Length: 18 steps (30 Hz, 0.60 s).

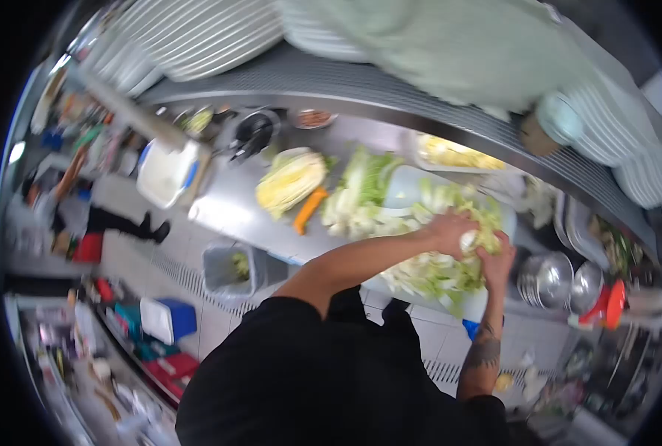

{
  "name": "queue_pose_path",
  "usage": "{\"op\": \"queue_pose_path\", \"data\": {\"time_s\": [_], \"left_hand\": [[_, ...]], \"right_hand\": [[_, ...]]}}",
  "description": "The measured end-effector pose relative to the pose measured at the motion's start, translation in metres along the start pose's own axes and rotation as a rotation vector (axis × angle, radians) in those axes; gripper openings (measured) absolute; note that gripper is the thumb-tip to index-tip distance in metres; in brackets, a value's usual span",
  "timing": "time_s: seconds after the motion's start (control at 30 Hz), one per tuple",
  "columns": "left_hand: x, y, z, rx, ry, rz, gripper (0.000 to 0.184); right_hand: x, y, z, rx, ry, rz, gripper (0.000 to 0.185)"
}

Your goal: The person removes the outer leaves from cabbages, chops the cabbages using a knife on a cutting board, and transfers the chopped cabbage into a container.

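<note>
**Cut cabbage under both hands, right of centre**

Left hand and right hand flanked a clump of the cut leaves on a pale cutting board. Fingers of both were curled in against the leaves; couldn't tell if they were gripping, blurred. More cut cabbage was spread across the board.

Counter, left of that: half cabbage with an orange object just beside it, ID unclear.

Containers along the counter's back: pale tray of yellow shreds, upper right of centre; small bowl of reddish-brown bits, top centre; clear bowl with dark contents, too blurred to name. Steel bowls sat together at right. Plate stacks lined the shelf up top.

Off the counter: white tub with blue corners, left; grey bin with green scraps in it, lower left; blue-and-white cooler box below that.

Farthest: another person, far left edge.
</note>
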State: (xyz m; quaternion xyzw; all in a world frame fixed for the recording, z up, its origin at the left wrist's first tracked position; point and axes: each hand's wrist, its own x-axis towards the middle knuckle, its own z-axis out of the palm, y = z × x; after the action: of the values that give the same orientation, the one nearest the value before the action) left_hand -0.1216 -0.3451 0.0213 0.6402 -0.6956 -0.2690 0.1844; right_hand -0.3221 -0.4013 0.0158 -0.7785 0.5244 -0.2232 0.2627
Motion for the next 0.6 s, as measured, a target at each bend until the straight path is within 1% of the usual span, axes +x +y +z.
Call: {"op": "queue_pose_path", "data": {"time_s": [0.03,0.07,0.1,0.27,0.37,0.43,0.47,0.5,0.53,0.57,0.6], "left_hand": [[-0.001,0.003,-0.005,-0.022,0.007,0.021,0.085],[-0.003,0.004,-0.007,-0.043,0.013,0.029,0.085],[-0.002,0.005,-0.009,-0.063,0.022,0.061,0.085],[0.002,0.014,-0.029,-0.187,0.129,0.173,0.083],[0.021,0.018,-0.058,-0.193,0.279,0.299,0.083],[0.043,0.012,-0.085,-0.176,0.358,0.393,0.083],[0.053,0.010,-0.100,-0.172,0.393,0.437,0.083],[0.055,0.020,-0.130,-0.249,0.215,0.118,0.079],[0.069,-0.002,-0.142,-0.540,0.031,0.035,0.070],[0.083,-0.024,-0.153,-0.808,-0.126,-0.098,0.062],[0.098,-0.048,-0.164,-0.824,-0.177,-0.141,0.066]], "right_hand": [[-0.004,-0.011,-0.003,-0.008,0.062,-0.052,0.061],[-0.007,-0.017,-0.007,0.011,0.072,0.042,0.061],[-0.008,-0.019,-0.006,-0.017,0.099,0.088,0.061],[-0.014,-0.053,-0.031,0.024,0.270,0.079,0.065],[0.006,-0.084,-0.056,-0.047,0.369,0.052,0.066],[0.031,-0.118,-0.075,-0.112,0.380,0.060,0.067],[0.049,-0.123,-0.076,-0.103,0.421,-0.019,0.066],[0.070,-0.124,-0.076,-0.096,0.460,-0.095,0.066],[0.094,-0.125,-0.075,-0.015,0.313,-0.160,0.063],[0.123,-0.123,-0.075,0.069,0.168,-0.227,0.061],[0.145,-0.122,-0.071,0.112,0.061,-0.236,0.060]]}}
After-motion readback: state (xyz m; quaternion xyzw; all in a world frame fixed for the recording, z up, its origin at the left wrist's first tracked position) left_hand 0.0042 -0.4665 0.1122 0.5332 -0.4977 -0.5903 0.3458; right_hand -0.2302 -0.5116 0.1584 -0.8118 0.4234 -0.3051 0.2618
